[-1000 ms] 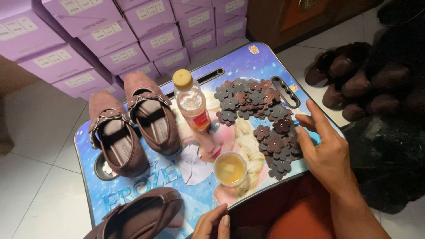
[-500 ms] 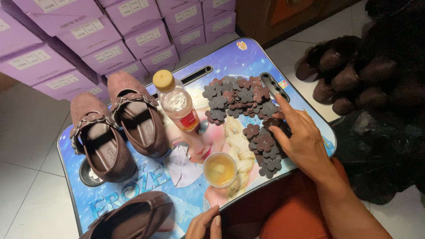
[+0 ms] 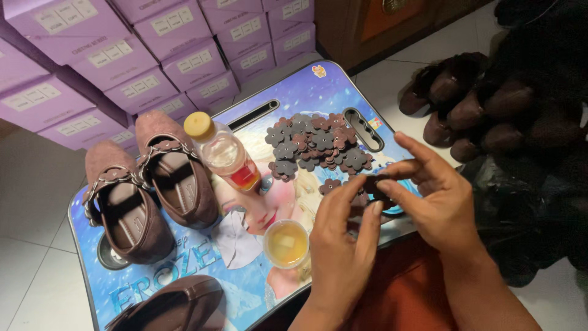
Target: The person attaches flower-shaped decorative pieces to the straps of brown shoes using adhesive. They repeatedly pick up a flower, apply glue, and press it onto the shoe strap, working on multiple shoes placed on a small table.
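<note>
Floor (image 3: 37, 202): pale tiles with visible grout lines, clean, evenly lit by soft indoor light. Stacked lilac cardboard boxes (image 3: 122, 55) with white end labels occupy the upper left, piled several rows deep against one another. A brown wooden cabinet (image 3: 380, 24) with an orange panel stands behind them at top centre. The low surface (image 3: 245, 270) is a printed blue lap tray with two slot handles. Right side lies in shadow.

Purple rectangular boxes (image 3: 153, 55), stacked in rows, stand just beyond the lap table's (image 3: 184, 288) far edge. Each end face carries a white rectangular label (image 3: 113, 54). Bottle (image 3: 223, 153) on table: red label band.
</note>
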